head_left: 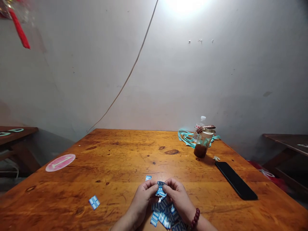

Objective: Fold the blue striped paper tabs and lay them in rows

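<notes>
A small blue-and-white patterned piece is pinched between the thumbs and fingers of both hands. My left hand holds its left side, and my right hand, with a dark red bead bracelet at the wrist, holds its right side. Beneath and between the hands lies a loose pile of similar blue-and-white pieces, partly hidden by the right hand. One more such piece lies just beyond the left hand's fingers. Another rests flat on the wooden table, to the left.
A black phone lies at the right. Behind it stand a jar of dark liquid and a clear plastic bottle, with turquoise straps around them. A pink oval sticker is at the left.
</notes>
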`<state>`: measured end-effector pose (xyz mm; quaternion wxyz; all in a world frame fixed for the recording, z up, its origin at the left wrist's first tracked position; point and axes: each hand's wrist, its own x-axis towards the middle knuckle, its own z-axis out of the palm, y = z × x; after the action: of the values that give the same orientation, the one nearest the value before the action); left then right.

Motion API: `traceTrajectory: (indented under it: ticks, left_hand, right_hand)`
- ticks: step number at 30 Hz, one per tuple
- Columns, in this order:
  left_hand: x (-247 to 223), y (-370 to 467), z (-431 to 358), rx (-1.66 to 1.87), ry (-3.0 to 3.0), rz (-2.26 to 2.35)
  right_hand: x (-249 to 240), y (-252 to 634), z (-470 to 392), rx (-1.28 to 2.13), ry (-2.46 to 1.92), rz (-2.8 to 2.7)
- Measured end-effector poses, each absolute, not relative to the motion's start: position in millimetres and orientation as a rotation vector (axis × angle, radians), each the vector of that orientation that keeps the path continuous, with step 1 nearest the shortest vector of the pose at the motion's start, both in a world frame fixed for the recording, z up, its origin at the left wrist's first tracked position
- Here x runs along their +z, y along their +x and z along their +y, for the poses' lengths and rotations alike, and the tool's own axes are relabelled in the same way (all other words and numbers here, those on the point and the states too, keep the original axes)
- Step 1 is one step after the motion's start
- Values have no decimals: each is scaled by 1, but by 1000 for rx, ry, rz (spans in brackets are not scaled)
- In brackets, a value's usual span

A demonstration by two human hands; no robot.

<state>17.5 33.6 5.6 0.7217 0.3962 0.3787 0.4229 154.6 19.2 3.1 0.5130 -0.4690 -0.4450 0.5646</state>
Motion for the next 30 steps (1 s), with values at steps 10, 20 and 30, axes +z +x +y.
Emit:
traceTrajectory:
  ticks: [10,20,30]
  left_hand:
    - [5,16,34,883,798,804]
    - [13,16,32,874,879,786]
    - [17,18,30,853,876,835]
  right_hand:
    - [3,160,19,1531,-1062,-1046]
    - [5,159,18,1483,-1051,-1041]
    - [9,161,17,1424,-1018,-1090]
